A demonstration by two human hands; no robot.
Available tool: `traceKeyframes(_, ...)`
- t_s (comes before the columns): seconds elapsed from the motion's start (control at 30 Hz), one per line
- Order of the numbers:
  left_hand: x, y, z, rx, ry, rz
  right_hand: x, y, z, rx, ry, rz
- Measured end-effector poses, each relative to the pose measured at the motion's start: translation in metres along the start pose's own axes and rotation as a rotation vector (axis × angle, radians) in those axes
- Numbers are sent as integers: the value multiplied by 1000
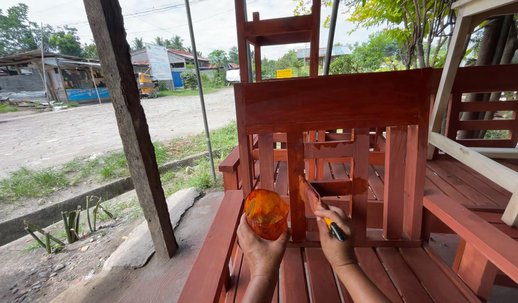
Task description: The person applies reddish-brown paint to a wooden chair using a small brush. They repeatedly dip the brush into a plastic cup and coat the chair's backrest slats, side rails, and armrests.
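My left hand [261, 251] holds a small clear plastic cup [266, 212] stained orange-red with paint, tilted toward me. My right hand [336, 240] grips a paintbrush [318, 205] by its black and yellow handle. Its paint-loaded bristles rest against a vertical slat [296, 185] of a red-brown wooden chair back [332, 104]. The chair stands on a slatted wooden bench [326, 275] of the same colour. Wet, darker paint shows on the slat and on the crosspiece beside the brush.
A rough wooden post [132, 129] stands at the left on a concrete floor. Unpainted pale wood framing [478, 160] rises at the right. More red-brown furniture [483, 106] sits behind. A dirt road and sheds lie beyond a grass strip.
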State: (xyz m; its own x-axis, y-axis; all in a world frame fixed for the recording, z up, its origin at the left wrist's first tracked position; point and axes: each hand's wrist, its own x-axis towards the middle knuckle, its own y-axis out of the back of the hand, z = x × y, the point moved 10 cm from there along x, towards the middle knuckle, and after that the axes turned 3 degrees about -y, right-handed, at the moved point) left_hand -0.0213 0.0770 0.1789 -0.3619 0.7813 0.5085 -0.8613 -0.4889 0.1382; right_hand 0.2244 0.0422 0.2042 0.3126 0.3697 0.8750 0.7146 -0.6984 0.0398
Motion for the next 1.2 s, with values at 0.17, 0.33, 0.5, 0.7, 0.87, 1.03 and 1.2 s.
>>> traceKeyframes(0.17,-9,-9,2,-3,34,-29,8,81,38,-94,-18,155)
traceKeyframes(0.33,-13,-23,9,44,103,-104,5,113,39,-184,-9,304)
traceKeyframes(0.5,-6,-28,12,61,107,-143,20,58,16,-57,-52,90)
traceKeyframes(0.7,2,-19,9,41,63,-81,69,-4,-31,138,77,124)
traceKeyframes(0.87,5,-23,8,61,90,-113,106,-10,-7,219,-48,138)
traceKeyframes(1.03,4,-32,3,82,151,-165,113,62,29,109,-24,292)
traceKeyframes(1.2,1,-38,10,36,128,-144,116,108,42,7,-35,440)
